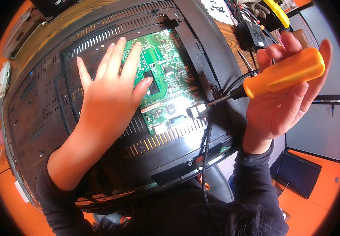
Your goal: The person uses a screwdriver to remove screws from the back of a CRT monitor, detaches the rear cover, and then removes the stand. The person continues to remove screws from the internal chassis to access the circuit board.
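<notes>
A large black panel with slotted vents [48,106], apparently a flat screen's back, lies across the wooden table. Set into it is a green circuit board [174,55], brightly lit near its lower right edge. My left hand [109,92] rests over the panel and the board's left part, fingers spread. In my right hand [276,110] is a screwdriver with an orange-yellow handle [289,74], tilted, its shaft pointing left. The tip reaches a white-and-black connector [198,111] at the board's edge; whether they touch I cannot tell. A black cable [204,169] runs down beside it.
Behind my right hand sits a black box with a fan grille [256,34] among loose wires. A yellow-and-black tool [278,13] lies at the far right. A dark monitor [297,173] stands at lower right, near orange surfaces.
</notes>
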Action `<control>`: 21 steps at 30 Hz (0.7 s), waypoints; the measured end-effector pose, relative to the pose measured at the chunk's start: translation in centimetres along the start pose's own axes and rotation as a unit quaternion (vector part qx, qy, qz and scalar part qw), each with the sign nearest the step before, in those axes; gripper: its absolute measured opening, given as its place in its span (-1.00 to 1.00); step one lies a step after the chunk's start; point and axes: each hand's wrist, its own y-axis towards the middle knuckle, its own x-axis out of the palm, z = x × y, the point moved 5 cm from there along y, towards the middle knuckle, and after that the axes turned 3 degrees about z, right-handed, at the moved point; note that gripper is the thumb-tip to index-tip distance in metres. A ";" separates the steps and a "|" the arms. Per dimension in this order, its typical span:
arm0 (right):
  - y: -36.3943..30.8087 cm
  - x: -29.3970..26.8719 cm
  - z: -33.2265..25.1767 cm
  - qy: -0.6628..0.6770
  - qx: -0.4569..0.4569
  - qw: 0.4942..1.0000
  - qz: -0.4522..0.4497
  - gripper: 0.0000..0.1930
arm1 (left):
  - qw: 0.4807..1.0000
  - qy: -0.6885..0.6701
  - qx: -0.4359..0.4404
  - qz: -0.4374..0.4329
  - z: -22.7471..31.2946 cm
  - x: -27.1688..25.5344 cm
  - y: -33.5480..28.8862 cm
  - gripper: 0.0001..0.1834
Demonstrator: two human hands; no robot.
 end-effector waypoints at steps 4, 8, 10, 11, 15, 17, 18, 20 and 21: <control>0.1 1.3 -0.5 0.079 0.009 0.993 -0.086 -0.34 | 1.000 -0.002 -0.001 0.001 0.0 0.0 0.0 -0.42; -0.1 1.1 -1.0 -0.010 -0.036 0.999 -0.032 -0.39 | 1.000 -0.008 -0.007 -0.002 0.0 0.1 0.0 -0.41; -0.3 1.0 -0.8 0.024 -0.008 1.000 -0.007 -0.39 | 1.000 -0.015 -0.010 0.002 -0.1 0.2 0.0 -0.41; -0.2 1.1 -0.6 0.045 0.011 0.999 -0.017 -0.38 | 1.000 -0.016 -0.011 -0.002 -0.1 0.2 0.0 -0.41; -0.1 1.4 -1.2 0.012 -0.055 0.997 -0.056 -0.38 | 1.000 -0.021 -0.011 -0.002 -0.1 0.2 -0.1 -0.40; -0.1 1.7 -1.5 0.018 -0.080 0.992 -0.093 -0.41 | 0.999 -0.029 -0.013 0.004 -0.1 0.2 -0.1 -0.40; -0.2 1.7 -1.5 0.052 -0.073 0.992 -0.092 -0.42 | 1.000 -0.026 -0.011 0.002 -0.1 0.2 -0.1 -0.40; -0.3 1.4 -1.1 0.092 -0.045 0.993 -0.057 -0.44 | 0.999 -0.030 -0.010 0.008 -0.1 0.1 -0.1 -0.40; -0.3 1.3 -0.8 0.070 -0.024 0.996 -0.050 -0.45 | 1.000 -0.027 -0.010 0.006 -0.1 0.1 -0.1 -0.40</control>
